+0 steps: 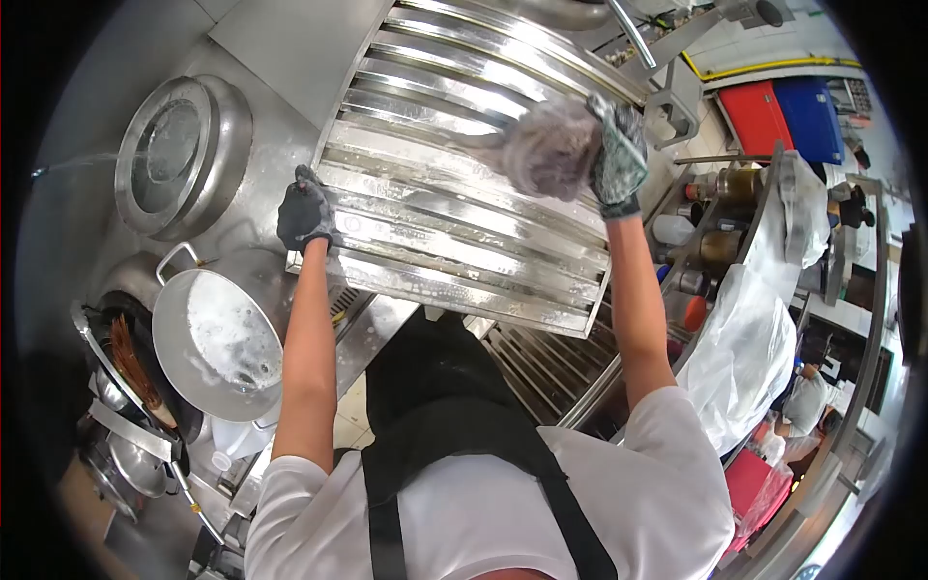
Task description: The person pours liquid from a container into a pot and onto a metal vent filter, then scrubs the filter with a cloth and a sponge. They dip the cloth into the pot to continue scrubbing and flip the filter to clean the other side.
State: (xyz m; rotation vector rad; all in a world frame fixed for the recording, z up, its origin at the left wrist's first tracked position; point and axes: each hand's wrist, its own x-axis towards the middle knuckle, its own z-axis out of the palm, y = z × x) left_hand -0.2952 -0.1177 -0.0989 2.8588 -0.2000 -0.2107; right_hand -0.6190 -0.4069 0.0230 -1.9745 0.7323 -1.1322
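Observation:
A slatted metal panel (464, 174), wet and shiny, lies tilted across the steel counter in front of me. My left hand (305, 211), in a dark glove with suds on it, grips the panel's left edge. Over the panel's right part is my right hand (619, 159), in a green and black glove, closed on a greyish cloth (549, 147) that is blurred by motion. Whether the cloth touches the slats cannot be made out.
A white pot of soapy water (218, 343) stands at the left, below a round steel burner ring (166, 155). Near it are a brush (135, 362) and bowls. Shelves with jars (720, 246) and plastic sheeting (739, 358) fill the right. A person (807, 401) is far right.

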